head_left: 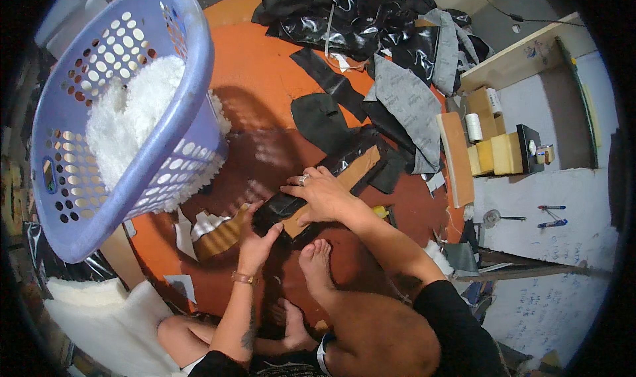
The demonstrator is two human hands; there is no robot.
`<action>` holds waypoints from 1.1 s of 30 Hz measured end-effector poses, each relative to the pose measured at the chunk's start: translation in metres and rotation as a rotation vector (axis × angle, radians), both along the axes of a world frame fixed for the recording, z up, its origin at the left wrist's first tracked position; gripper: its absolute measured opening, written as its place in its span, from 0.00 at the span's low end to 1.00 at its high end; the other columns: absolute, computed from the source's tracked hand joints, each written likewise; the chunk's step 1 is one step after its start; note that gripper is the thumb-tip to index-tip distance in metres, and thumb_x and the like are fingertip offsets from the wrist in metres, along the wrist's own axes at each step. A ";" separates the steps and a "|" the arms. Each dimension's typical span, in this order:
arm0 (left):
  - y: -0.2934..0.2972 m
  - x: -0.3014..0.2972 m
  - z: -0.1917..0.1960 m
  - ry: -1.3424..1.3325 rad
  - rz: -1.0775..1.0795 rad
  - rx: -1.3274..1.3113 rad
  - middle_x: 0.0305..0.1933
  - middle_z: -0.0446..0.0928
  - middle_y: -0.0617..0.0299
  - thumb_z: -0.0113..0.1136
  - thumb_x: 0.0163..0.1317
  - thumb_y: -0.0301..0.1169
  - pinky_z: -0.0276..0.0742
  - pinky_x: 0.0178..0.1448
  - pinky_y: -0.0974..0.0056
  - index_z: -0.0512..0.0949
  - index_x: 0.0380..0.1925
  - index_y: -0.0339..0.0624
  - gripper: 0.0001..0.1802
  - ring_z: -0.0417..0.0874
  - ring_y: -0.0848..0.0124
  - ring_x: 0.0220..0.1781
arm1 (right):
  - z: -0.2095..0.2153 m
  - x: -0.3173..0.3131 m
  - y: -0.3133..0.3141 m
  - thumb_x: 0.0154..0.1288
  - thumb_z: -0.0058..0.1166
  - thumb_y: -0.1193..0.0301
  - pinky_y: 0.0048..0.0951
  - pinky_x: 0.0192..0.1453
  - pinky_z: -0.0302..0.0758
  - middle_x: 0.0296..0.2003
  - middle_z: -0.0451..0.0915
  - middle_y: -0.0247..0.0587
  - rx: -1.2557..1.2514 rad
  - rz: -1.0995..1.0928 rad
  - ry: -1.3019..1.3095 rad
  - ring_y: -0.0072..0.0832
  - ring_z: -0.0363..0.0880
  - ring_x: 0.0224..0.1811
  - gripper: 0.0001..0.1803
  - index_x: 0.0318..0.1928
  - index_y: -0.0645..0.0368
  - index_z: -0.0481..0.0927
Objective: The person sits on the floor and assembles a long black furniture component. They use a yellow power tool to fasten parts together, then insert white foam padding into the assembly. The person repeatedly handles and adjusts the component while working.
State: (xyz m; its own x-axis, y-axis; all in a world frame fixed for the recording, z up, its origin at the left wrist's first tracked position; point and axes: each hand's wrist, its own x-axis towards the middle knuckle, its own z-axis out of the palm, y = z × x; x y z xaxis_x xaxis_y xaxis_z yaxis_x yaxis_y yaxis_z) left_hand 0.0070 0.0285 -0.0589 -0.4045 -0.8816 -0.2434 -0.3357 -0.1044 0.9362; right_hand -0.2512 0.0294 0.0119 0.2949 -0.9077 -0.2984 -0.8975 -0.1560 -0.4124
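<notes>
Left hand and right hand, grips holding black-edged board; orange mat separates it from basket.

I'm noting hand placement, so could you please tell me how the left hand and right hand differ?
The left hand holds the near end of the black-and-tan strip, while the right hand lies across its top, farther along. The right hand wears a ring; the left hand has a bracelet at its wrist. Both touch the strip.

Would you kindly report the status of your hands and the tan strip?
Left hand on black covering. Right hand across tan strip. Dark scraps just beyond.
</notes>
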 end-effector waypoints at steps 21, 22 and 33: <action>0.029 0.030 0.067 0.135 -0.363 0.321 0.81 0.72 0.53 0.70 0.72 0.27 0.70 0.80 0.60 0.72 0.78 0.40 0.35 0.72 0.68 0.79 | 0.005 0.042 0.097 0.61 0.75 0.52 0.69 0.86 0.46 0.69 0.81 0.33 -0.010 -0.193 -0.389 0.44 0.70 0.78 0.35 0.69 0.42 0.83; 0.035 0.027 0.065 0.128 -0.360 0.292 0.81 0.71 0.53 0.70 0.71 0.26 0.69 0.80 0.60 0.72 0.78 0.40 0.36 0.72 0.66 0.80 | -0.001 0.043 0.102 0.62 0.74 0.52 0.69 0.86 0.47 0.68 0.82 0.34 -0.093 -0.210 -0.418 0.43 0.70 0.77 0.34 0.68 0.42 0.83; 0.050 0.029 0.046 0.142 -0.371 0.244 0.85 0.65 0.48 0.69 0.68 0.23 0.62 0.85 0.56 0.66 0.81 0.39 0.41 0.65 0.59 0.86 | 0.003 0.050 0.139 0.64 0.71 0.48 0.67 0.84 0.51 0.78 0.69 0.41 -0.185 -0.106 -0.378 0.53 0.59 0.83 0.24 0.56 0.43 0.89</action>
